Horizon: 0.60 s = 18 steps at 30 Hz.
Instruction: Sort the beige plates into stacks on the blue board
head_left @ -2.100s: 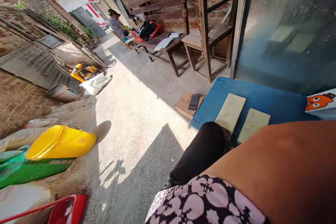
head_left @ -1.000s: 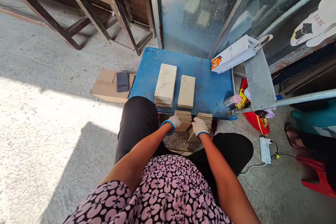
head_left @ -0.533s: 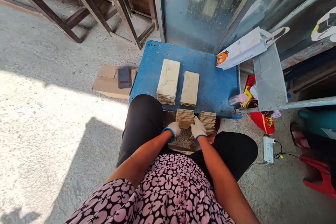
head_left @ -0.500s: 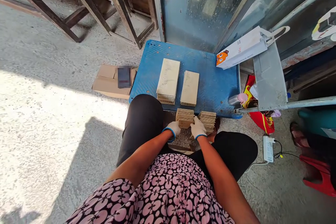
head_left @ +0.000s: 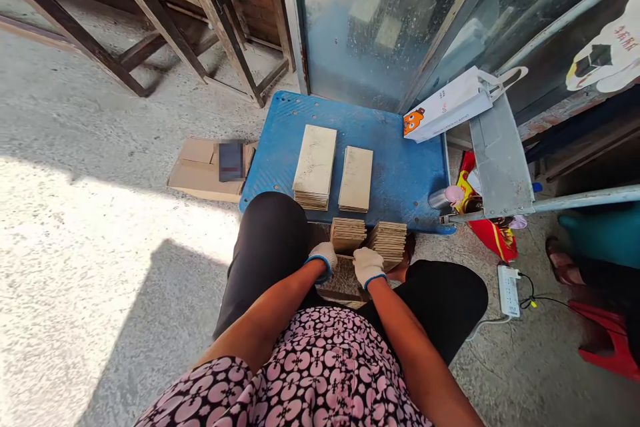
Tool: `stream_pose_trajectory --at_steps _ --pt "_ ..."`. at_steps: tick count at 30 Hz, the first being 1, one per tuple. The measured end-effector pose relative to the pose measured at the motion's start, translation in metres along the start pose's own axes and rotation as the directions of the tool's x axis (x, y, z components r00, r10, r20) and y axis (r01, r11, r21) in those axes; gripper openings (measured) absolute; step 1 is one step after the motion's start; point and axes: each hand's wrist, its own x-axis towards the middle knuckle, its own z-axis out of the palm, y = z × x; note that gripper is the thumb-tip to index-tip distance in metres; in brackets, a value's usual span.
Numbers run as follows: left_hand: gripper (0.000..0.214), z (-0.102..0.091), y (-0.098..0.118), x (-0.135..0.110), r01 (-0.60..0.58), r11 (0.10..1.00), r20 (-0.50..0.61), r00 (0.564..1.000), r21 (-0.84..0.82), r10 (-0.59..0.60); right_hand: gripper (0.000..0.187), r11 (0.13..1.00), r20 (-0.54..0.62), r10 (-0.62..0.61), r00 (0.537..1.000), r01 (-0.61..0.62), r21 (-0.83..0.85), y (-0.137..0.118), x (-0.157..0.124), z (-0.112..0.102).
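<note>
Both hands wear white knit gloves with blue cuffs. My left hand [head_left: 323, 256] and my right hand [head_left: 369, 262] close on opposite ends of a thin wooden board [head_left: 345, 256], seen nearly edge-on between my knees. Just beyond it stands a stack of thin boards [head_left: 349, 233]. Another stack of boards [head_left: 389, 241] rises beside my right hand, partly covered by the glove. On the blue plastic table [head_left: 390, 173] lie a larger stack of pale boards [head_left: 315, 163] and a smaller stack [head_left: 356, 177]. My fingertips are mostly hidden.
A white paper bag [head_left: 447, 107] lies at the table's right rear, with a metal cup [head_left: 439, 198] nearer me. Left of the table sits a cardboard box [head_left: 193, 170]. A power strip [head_left: 509, 290] lies on the floor at right. Glass panes [head_left: 370, 33] stand behind the table.
The board between my hands has come away from the left stack toward me and tipped from showing its face to nearly edge-on. The whole view has shifted slightly.
</note>
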Motion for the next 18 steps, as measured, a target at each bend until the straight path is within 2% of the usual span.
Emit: stream_pose_trajectory --at_steps 4,8,13,18 --pt "0.033 0.003 -0.002 0.001 -0.030 0.999 0.012 0.999 -0.012 0.030 0.024 0.998 -0.016 -0.041 0.999 0.040 -0.045 -0.006 -0.003 -0.006" --pt "0.035 -0.002 -0.006 0.001 -0.040 0.998 -0.006 0.999 -0.056 0.040 0.022 0.994 -0.018 -0.081 0.997 0.079 -0.077 -0.002 -0.008 -0.020" --pt "0.036 -0.007 -0.010 -0.002 -0.099 0.981 -0.010 0.995 -0.168 0.099 0.019 0.987 -0.058 -0.134 0.989 0.128 -0.098 0.019 -0.026 -0.044" --pt "0.033 -0.008 -0.004 -0.014 -0.248 0.909 -0.035 0.967 -0.335 0.251 0.016 0.981 -0.088 -0.183 0.979 0.176 -0.086 0.049 -0.043 -0.074"
